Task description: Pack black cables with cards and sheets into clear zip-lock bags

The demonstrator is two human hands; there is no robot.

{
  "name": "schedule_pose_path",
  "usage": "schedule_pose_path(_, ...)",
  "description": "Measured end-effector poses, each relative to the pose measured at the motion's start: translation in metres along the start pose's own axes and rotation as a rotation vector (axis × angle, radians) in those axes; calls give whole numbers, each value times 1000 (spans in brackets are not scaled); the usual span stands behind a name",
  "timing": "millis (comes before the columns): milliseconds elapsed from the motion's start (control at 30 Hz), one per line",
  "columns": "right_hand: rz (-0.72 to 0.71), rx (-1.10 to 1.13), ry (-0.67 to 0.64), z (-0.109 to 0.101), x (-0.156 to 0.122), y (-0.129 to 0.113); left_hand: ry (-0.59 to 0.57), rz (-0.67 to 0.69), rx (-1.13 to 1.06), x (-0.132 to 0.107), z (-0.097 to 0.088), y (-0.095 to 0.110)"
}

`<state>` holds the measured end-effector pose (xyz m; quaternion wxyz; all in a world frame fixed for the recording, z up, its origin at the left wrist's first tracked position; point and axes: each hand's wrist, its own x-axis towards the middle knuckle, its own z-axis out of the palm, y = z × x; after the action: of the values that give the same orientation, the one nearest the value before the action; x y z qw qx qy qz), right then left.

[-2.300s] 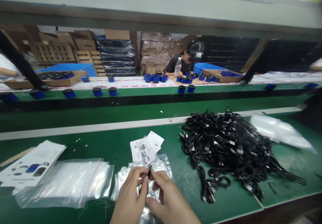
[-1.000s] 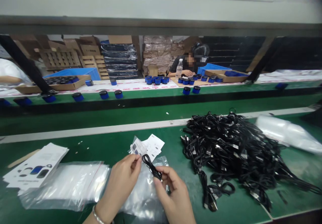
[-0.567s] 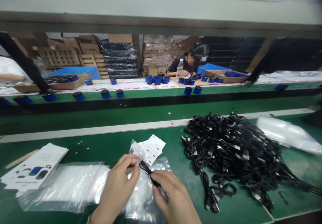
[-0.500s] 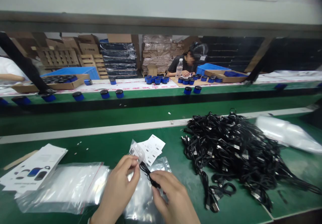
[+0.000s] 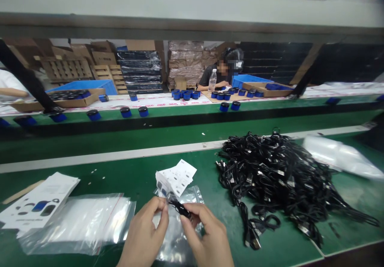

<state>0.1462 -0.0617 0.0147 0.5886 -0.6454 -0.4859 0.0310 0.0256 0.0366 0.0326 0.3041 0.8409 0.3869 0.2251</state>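
Observation:
Pinched between the thumb and fingertips of my left hand is the edge of a small clear plastic bag, in front of a printed leaflet. My right hand grips a coiled black cable, whose far end meets the mouth of that bag. How much of the cable is inside cannot be made out. Beneath both hands lie larger clear zip bags. More printed leaflets lie just beyond my fingers.
To the right is a big heap of black USB cables, with a roll of clear bags behind it. Leaflets and zip bags lie on the left. Blue-and-black round units line the far belt; a co-worker sits beyond.
My right hand has brought the cable slightly closer to my left hand and the small bag. The leaflet by my left fingertips now stands more visible, and both hands sit a little lower.

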Motion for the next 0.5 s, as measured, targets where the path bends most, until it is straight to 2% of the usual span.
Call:
schedule_pose_path(100, -252, -174, -125, -3, 0, 6, 45, 15, -17, -3, -1, 6)
schedule_pose_path(200, -368, -287, -245, -6, 2, 6, 98, 17, -58, -6, -1, 12)
schedule_pose_path(300, -331, -244, -249, -5, 8, -1, 111, -2, -142, -12, 2, 17)
schedule_pose_path(433, -192, -115, -79, 2, 15, -9, 166, 33, -180, -21, 8, 19)
schedule_pose_path(500, -219, -137, -33, 5, 18, -10, 187, 30, -206, -24, 9, 19)
